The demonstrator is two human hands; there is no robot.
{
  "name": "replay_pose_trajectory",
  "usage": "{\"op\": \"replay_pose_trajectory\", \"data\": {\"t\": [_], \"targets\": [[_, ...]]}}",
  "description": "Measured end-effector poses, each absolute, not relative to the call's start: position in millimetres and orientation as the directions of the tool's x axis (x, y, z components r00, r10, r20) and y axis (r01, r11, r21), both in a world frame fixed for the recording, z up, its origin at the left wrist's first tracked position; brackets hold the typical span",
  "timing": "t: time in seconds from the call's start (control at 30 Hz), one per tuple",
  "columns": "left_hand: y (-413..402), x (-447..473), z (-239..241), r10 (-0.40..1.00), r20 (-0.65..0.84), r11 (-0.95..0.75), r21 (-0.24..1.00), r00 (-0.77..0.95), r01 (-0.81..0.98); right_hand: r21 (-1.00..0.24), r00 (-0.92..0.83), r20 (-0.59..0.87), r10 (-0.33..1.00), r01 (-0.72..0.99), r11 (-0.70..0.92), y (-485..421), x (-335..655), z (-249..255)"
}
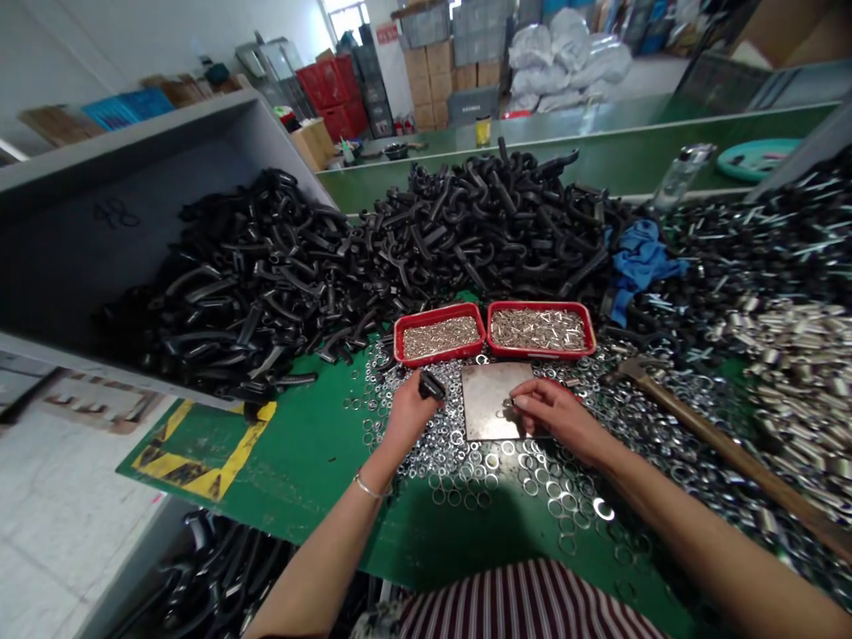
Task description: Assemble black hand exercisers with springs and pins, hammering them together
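My left hand (407, 413) is closed around a black plastic handle (432, 385), whose end sticks out past the fingers. It hovers over a spread of small metal nuts and washers (426, 454), left of a flat metal plate (485, 390). Above the right half of that plate, my right hand (549, 408) pinches a small dark piece between thumb and fingertips; its kind is too small to make out. Just behind the plate stand two red trays, one with tiny metal pins (406, 358), the other with longer pins (589, 348).
A big heap of black handles (466, 222) lies behind the trays and spills from a grey bin (219, 133) at left. To the right are a hammer (706, 426), a blue cloth (639, 253) and metal sleeves (792, 364). Loose rings (552, 488) lie near the table's front.
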State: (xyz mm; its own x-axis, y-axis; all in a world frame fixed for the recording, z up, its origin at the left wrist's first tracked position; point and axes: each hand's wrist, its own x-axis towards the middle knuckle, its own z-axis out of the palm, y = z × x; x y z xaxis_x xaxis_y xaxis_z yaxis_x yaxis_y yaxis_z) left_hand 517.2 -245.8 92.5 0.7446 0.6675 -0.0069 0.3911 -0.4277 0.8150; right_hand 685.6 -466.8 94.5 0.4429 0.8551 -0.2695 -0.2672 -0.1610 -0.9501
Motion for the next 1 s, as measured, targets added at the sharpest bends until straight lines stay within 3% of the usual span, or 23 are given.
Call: {"op": "replay_pose_trajectory", "data": {"t": [0.07,0.13,0.2,0.33,0.5,0.67,0.77,0.87,0.93,1.0], "targets": [[-270,526,98,0.59,-0.154,-0.158,0.941,0.793,0.3,-0.922,0.411,-0.278,0.868,-0.368,-0.121,-462,681,98],[-293,534,101,0.497,-0.217,0.049,0.974,0.84,0.223,-0.904,0.38,-0.275,0.883,-0.415,-0.102,-460,677,100],[-308,540,101,0.45,-0.233,0.152,0.971,0.862,0.183,-0.911,0.362,-0.27,0.892,-0.397,-0.115,-460,675,100],[-319,545,96,0.398,-0.26,0.228,0.957,0.88,0.179,-0.931,0.367,-0.253,0.895,-0.342,-0.123,-466,679,97],[-323,547,90,0.363,-0.281,0.341,0.927,0.888,0.154,-0.855,0.327,-0.319,0.89,-0.505,-0.121,-468,685,95],[-327,547,94,0.409,-0.254,0.175,0.964,0.876,0.198,-0.782,0.233,-0.383,0.894,-0.597,-0.18,-470,691,90],[-322,541,98,0.343,-0.185,0.045,0.983,0.921,0.18,-0.883,0.307,-0.338,0.89,-0.431,-0.187,-475,697,92],[-313,535,96,0.253,-0.18,0.11,0.982,0.951,0.156,-0.977,0.456,-0.212,0.865,-0.1,-0.187,-482,703,101],[-309,537,92,0.272,-0.213,0.167,0.971,0.938,0.172,-0.982,0.513,-0.147,0.846,0.024,-0.185,-484,703,105],[-309,545,87,0.362,-0.229,0.175,0.969,0.904,0.175,-0.988,0.549,-0.127,0.826,0.005,-0.156,-484,700,106]]}}
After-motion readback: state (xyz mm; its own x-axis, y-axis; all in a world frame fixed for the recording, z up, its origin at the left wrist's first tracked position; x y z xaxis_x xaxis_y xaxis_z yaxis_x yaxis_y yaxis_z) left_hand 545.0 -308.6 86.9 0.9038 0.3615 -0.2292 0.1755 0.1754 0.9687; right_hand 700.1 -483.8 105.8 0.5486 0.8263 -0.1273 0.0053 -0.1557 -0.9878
